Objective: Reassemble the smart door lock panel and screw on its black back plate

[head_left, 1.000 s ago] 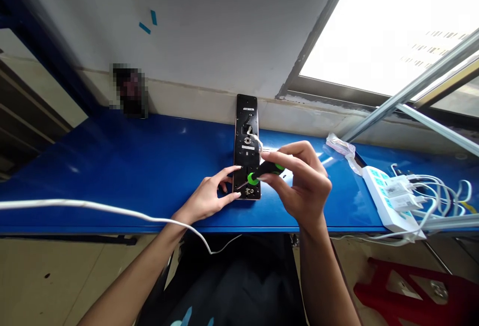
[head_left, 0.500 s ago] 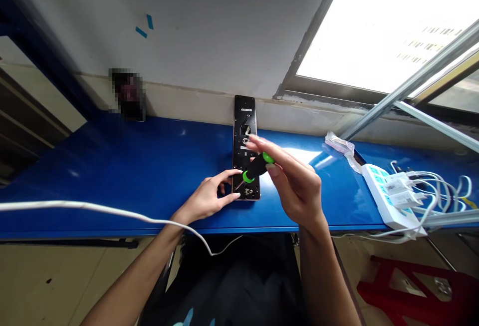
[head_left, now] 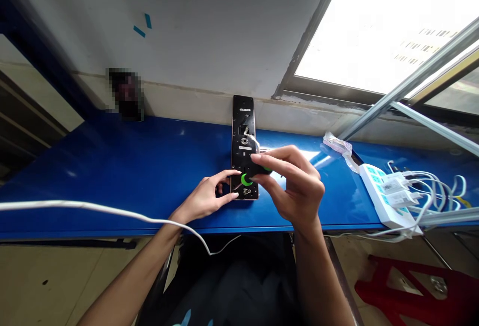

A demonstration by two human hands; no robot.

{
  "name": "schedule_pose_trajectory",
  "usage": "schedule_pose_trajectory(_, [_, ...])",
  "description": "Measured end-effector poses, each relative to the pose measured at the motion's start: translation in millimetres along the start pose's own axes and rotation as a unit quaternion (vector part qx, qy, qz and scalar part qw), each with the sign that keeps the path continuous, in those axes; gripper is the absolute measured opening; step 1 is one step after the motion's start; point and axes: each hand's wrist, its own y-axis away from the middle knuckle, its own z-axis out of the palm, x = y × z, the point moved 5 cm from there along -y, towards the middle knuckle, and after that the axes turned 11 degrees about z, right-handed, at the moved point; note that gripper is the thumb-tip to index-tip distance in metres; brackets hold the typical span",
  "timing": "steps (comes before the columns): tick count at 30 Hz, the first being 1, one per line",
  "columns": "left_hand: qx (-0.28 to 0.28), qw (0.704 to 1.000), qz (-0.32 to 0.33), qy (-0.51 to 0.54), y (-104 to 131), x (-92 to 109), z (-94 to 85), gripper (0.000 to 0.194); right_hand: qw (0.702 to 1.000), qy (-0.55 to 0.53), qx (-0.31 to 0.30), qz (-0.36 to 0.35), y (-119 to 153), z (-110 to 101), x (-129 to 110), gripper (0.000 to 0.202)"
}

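A long black panel [head_left: 243,116], which looks like a door lock unit, lies on the blue table [head_left: 179,159] with its far end by the wall. Screws, labels and a white cable [head_left: 255,140] show on its face. My left hand [head_left: 207,193] steadies the near end from the left, thumb and index finger resting on its edge. Above that end, my right hand [head_left: 295,181] grips a black and green screwdriver [head_left: 246,180] between thumb and fingers. The tilted shaft points down-left to the panel's near left corner, between my left fingertips. Whether the tip touches a screw is too small to tell.
A white power strip [head_left: 389,206] with chargers and tangled cables sits at the right. Behind it lies a plastic bag [head_left: 337,144]. A white cord [head_left: 93,207] crosses over my left forearm. A pixelated dark object [head_left: 127,94] leans at the back left. A red stool [head_left: 407,286] stands below right.
My right fingers have closed further around the screwdriver handle, coming lower and covering most of it. The white cable is now more exposed. My left hand keeps its place on the panel.
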Motion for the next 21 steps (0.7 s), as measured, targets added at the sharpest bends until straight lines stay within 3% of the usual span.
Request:
schedule_pose_trajectory(2, [0.001, 1.000, -0.001, 0.003, 0.1, -0.5, 0.0, 0.059, 1.000, 0.021, 0.016, 0.014, 0.6, -2.0, 1.3, 0.044])
schedule_pose_trajectory(7, [-0.003, 1.000, -0.007, 0.012, 0.1, -1.3, 0.9, 0.057, 0.996, -0.030, -0.080, 0.035, 1.2, 4.5, 3.4, 0.052])
schedule_pose_trajectory(13, [-0.006, 1.000, -0.011, -0.006, 0.7, 0.0, 0.3, 0.060, 0.999, 0.039, 0.033, 0.003, -0.3, -1.1, 5.6, 0.047])
schedule_pose_trajectory(18, [-0.008, 1.000, -0.006, 0.002, 0.2, -0.1, 0.9, 0.057, 0.996, -0.030, -0.072, 0.033, 1.2, 7.1, 6.1, 0.053])
schedule_pose_trajectory(21, [-0.005, 1.000, -0.006, -0.004, 0.1, -1.2, 0.4, 0.060, 0.998, -0.037, -0.041, 0.015, 2.3, 4.0, 4.2, 0.052])
